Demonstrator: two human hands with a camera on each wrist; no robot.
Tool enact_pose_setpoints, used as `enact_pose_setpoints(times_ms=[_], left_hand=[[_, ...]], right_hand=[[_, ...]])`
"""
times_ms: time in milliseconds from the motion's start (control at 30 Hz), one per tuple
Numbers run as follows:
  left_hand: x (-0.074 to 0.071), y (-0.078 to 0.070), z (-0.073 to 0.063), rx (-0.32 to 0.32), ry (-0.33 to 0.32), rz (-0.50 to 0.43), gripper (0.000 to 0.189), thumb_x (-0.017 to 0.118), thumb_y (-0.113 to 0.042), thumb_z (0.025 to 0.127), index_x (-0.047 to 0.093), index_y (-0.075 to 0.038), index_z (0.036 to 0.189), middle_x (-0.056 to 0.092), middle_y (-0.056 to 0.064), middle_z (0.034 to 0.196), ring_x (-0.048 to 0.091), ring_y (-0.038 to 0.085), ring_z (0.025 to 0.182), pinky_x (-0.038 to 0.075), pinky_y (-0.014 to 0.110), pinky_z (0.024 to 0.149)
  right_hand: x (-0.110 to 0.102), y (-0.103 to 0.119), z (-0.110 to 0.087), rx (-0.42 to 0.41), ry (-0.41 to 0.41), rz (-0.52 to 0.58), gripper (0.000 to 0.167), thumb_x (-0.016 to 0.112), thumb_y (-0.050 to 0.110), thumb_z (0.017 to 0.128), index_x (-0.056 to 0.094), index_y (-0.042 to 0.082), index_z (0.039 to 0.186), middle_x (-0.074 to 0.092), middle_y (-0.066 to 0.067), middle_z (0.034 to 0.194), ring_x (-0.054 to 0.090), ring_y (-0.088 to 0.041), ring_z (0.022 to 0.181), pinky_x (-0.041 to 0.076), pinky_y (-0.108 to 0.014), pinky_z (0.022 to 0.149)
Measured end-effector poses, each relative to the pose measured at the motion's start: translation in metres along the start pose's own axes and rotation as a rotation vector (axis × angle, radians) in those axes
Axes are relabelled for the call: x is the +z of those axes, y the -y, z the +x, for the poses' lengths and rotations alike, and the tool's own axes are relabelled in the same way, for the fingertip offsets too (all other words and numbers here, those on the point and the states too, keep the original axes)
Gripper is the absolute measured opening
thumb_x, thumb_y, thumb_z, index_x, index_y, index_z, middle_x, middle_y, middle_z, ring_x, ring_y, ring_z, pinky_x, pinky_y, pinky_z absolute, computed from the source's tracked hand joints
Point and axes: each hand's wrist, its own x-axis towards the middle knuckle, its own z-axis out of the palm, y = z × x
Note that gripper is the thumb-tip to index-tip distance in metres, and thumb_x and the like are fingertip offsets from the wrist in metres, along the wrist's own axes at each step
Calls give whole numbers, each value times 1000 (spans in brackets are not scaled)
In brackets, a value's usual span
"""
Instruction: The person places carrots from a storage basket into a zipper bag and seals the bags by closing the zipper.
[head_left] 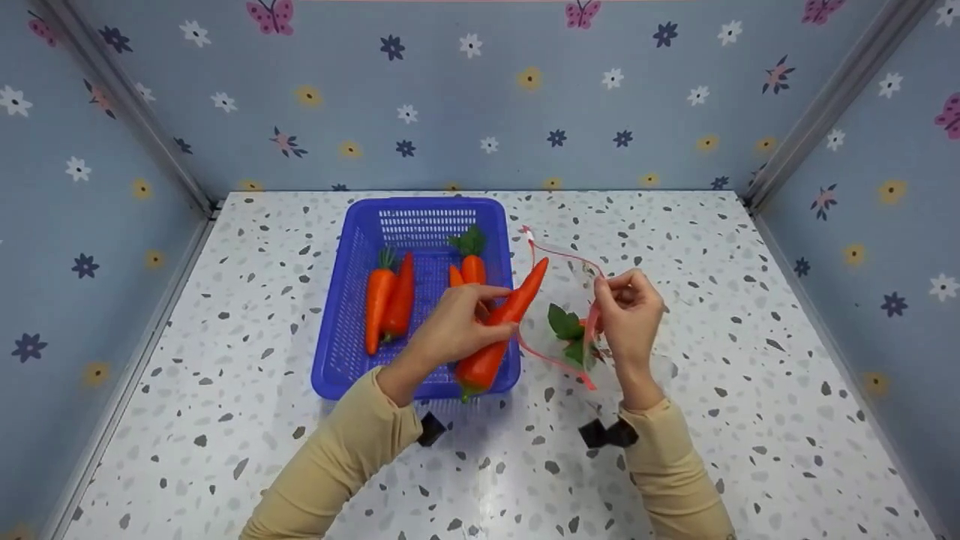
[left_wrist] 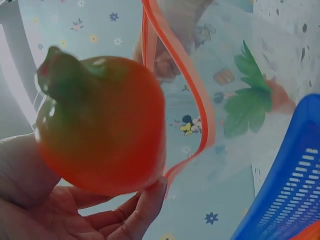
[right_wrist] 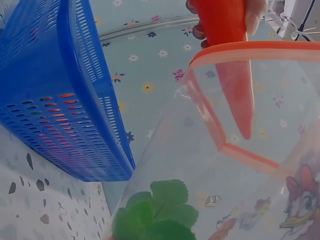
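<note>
My left hand [head_left: 459, 321] holds a long red chili pepper [head_left: 484, 366] by its middle, over the right side of the blue basket. Its green stem [left_wrist: 62, 75] faces the left wrist camera. The narrow end reaches into the mouth of a clear plastic bag with a red-orange edge [right_wrist: 250, 47]. With thumb and fingers, my right hand [head_left: 634, 315] pinches the far side of that edge, and the mouth stands wide. Inside the bag, green leaves [head_left: 565, 322] top an orange vegetable, mostly hidden. Cartoon figures [right_wrist: 302, 195] are printed on the film.
The blue basket [head_left: 427, 202] stands left of the bag. A carrot [head_left: 379, 304] and another red pepper [head_left: 400, 300] lie in its left half. A leafy-topped carrot [head_left: 472, 268] lies at the right, partly behind my left hand. Flowered panels [head_left: 480, 97] enclose the speckled table [head_left: 750, 420].
</note>
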Motion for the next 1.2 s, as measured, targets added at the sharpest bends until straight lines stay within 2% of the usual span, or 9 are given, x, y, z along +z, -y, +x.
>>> enact_pose_setpoints(times_ms=[133, 367, 533, 700, 967, 1200], left_hand=[[9, -3, 5, 16, 20, 3, 45, 67, -20, 78, 56, -3, 118, 58, 8, 89, 53, 18, 77, 48, 25, 67], [20, -9, 16, -30, 66, -4, 46, 66, -23, 79, 56, -5, 120, 58, 7, 90, 53, 17, 77, 49, 23, 65], [26, -13, 27, -38, 64, -4, 44, 65, -24, 78, 58, -4, 117, 59, 6, 87, 55, 15, 71, 49, 22, 59], [33, -14, 37, -37, 37, -17, 44, 65, -25, 77, 59, -3, 115, 62, 6, 82, 55, 14, 64, 49, 21, 55], [41, -18, 48, -92, -65, -75, 46, 67, -29, 78, 60, -1, 113, 63, 8, 84, 57, 14, 62, 50, 21, 55], [49, -21, 51, -45, -109, -109, 44, 63, -29, 82, 58, 2, 114, 64, 10, 95, 62, 15, 74, 50, 21, 62]], right_hand=[[0, 0, 0, 1, -5, -10, 14, 56, -7, 79, 49, -13, 68, 51, -10, 49, 40, -9, 32, 33, -19, 30], [1, 0, -1, -12, -4, -19, 14, 56, -7, 79, 49, -12, 68, 51, -11, 51, 41, -8, 32, 33, -19, 30], [0, 0, -1, -24, -2, -33, 13, 56, -7, 79, 50, -11, 68, 51, -10, 50, 40, -9, 32, 33, -19, 30], [0, 0, -1, -17, -7, -28, 13, 57, -7, 79, 50, -12, 69, 51, -9, 50, 40, -9, 32, 33, -20, 30], [1, 1, -1, -13, -2, -16, 13, 57, -7, 79, 50, -12, 69, 50, -10, 49, 39, -10, 31, 33, -19, 30], [1, 5, -1, -2, -7, -12, 13, 56, -6, 80, 50, -12, 70, 50, -11, 49, 38, -10, 32, 33, -19, 31]])
